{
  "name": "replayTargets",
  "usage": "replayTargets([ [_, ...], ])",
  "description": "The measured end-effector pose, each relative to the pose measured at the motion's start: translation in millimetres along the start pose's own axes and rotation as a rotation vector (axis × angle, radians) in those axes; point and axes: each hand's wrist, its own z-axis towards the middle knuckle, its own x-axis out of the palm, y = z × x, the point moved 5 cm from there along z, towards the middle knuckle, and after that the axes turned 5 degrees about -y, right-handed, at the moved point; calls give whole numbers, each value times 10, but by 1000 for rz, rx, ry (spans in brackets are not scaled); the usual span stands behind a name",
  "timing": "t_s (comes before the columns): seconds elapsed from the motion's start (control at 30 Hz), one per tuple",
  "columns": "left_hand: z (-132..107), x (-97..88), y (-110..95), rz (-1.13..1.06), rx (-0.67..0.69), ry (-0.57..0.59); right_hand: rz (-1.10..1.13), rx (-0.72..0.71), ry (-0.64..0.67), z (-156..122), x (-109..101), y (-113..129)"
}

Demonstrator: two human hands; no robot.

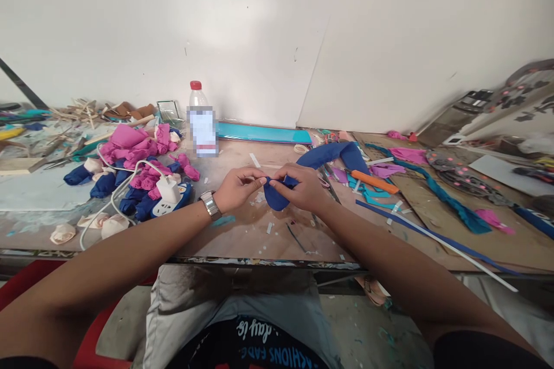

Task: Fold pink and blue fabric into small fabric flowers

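Note:
Both hands meet over the middle of the table and pinch a piece of dark blue fabric (277, 198). My left hand (239, 187), with a watch at its wrist, grips the fabric's upper left edge between thumb and fingertips. My right hand (303, 185) holds it from the other side, thumb close to the left thumb. Part of the fabric hangs down in a rounded flap below the thumbs. Behind my right hand a longer blue fabric strip (331, 154) lies folded on the table; whether it joins the held piece is hidden by the hand.
To the left, pink and blue fabric bundles (130, 150) surround a power strip (172, 200) with a plugged charger and white cable. A red-capped bottle (196, 95) stands by the wall. An orange-handled cutter (374, 181), a white stick (454, 248) and a teal braid (450, 199) lie right.

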Motion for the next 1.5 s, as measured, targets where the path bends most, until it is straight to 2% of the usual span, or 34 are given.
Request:
replayTargets([
  [0.3, -16, -1, -32, 93, 46, 18, 1, 33, -20, -11, 8, -53],
  [0.67, -7, -4, 32, -14, -64, -25, 24, 26, -4, -11, 20, -44],
  [0.87, -28, 29, -8, 11, -28, 8, 12, 39, 1, -5, 10, -29],
  [1.2, -39, 18, -52, 124, 64, -9, -14, 20, -52, -1, 5, -33],
  [1.5, -48, 3, -59, 162, 137, -3, -11, 78, -55, -14, 25, -99],
])
